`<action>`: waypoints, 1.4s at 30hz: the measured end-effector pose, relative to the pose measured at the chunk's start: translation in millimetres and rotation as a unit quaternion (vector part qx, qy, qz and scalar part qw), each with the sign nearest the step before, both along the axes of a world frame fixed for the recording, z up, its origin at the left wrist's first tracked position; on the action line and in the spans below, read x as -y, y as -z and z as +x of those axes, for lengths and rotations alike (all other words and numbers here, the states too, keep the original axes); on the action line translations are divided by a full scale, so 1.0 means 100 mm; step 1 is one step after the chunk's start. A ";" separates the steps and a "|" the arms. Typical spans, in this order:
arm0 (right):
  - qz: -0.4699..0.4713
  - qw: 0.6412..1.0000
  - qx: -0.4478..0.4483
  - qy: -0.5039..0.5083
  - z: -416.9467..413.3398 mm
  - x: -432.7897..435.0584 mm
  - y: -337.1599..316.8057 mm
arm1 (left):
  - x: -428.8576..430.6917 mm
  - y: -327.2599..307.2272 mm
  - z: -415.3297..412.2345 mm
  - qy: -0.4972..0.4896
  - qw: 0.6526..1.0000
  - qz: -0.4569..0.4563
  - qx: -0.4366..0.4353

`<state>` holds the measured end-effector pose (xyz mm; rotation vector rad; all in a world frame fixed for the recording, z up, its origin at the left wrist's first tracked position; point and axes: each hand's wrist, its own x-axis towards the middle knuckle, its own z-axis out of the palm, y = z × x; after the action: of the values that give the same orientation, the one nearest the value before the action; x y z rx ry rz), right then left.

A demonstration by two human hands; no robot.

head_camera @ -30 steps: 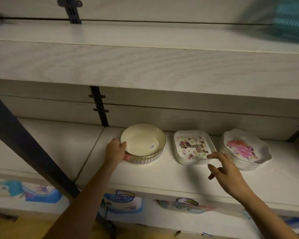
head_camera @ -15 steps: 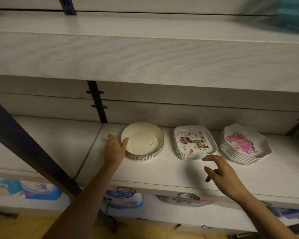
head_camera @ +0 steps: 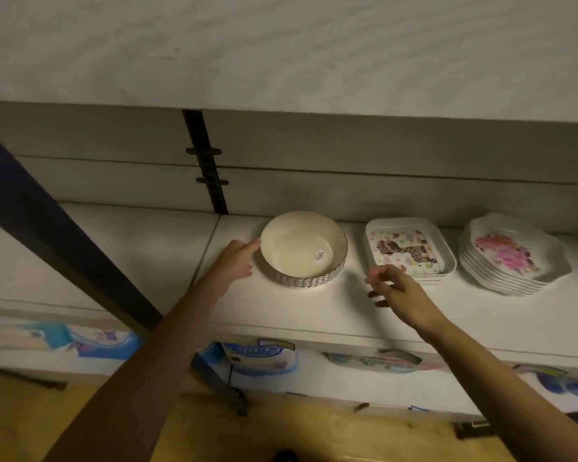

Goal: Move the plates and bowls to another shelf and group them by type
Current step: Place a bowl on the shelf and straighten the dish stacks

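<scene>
A stack of round cream bowls with a patterned silver side stands on the white shelf. To its right sits a stack of square plates with a cartoon print, then a stack of scalloped plates with pink flowers. My left hand lies on the shelf at the bowls' left side, a fingertip touching the rim, fingers relaxed. My right hand hovers just in front of the square plates with loose fingers, holding nothing.
A shelf board overhangs from above. A black slotted upright runs down the back wall, and a dark diagonal bar crosses at left. Packs of tissue fill the shelf below. Bare shelf lies left of the bowls.
My left hand has let go of the bowls and now lies beside them. My right hand has drawn back a little from the square plates. The view has tilted down.
</scene>
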<state>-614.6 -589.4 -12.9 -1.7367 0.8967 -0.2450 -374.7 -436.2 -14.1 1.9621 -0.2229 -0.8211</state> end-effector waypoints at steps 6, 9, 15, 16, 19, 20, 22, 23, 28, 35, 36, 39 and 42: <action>0.065 0.997 0.007 0.048 0.37 -0.06 0.04 | 0.13 0.01 0.07 0.056 0.997 -0.037 -0.042; 0.084 0.995 0.000 0.049 0.51 -0.06 0.03 | 0.15 0.02 0.06 0.067 0.995 -0.043 -0.067; 0.135 0.991 -0.008 0.022 0.69 -0.08 0.04 | 0.23 0.02 0.09 0.067 0.996 -0.044 -0.038; 0.115 0.993 -0.015 0.019 0.72 -0.11 0.06 | 0.23 0.02 0.09 0.070 0.997 -0.035 -0.024; 0.014 0.998 -0.060 0.025 0.78 -0.16 0.10 | 0.19 0.03 0.05 0.080 0.996 0.008 0.038; -0.009 0.997 -0.075 0.018 0.79 -0.17 0.11 | 0.16 0.04 0.04 0.082 0.995 0.024 0.055; -0.027 0.996 -0.087 -0.006 0.79 -0.19 0.12 | 0.08 0.07 0.04 0.080 0.993 0.047 0.076; -0.032 0.995 -0.089 -0.020 0.80 -0.22 0.12 | 0.03 0.07 0.03 0.079 0.992 0.055 0.080; -0.040 0.994 -0.086 -0.062 0.81 -0.37 0.12 | -0.21 0.13 0.05 0.049 0.994 0.073 0.069; 0.195 0.979 -0.013 -0.050 0.78 -0.59 0.16 | -0.35 0.19 0.00 0.036 0.997 0.009 -0.069; 0.208 0.978 0.001 -0.036 0.79 -0.61 0.17 | -0.35 0.21 -0.02 0.043 0.997 0.008 -0.061; 0.198 0.980 0.012 -0.026 0.82 -0.61 0.17 | -0.33 0.26 -0.05 0.030 0.999 0.030 -0.009; 0.180 0.983 -0.007 -0.034 0.82 -0.60 0.12 | -0.30 0.27 -0.06 0.028 0.997 0.066 0.016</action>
<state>-532.7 -529.7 -24.4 -1.4310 0.8320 -0.0213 -381.1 -406.0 -40.8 2.1017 -0.2483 -0.8596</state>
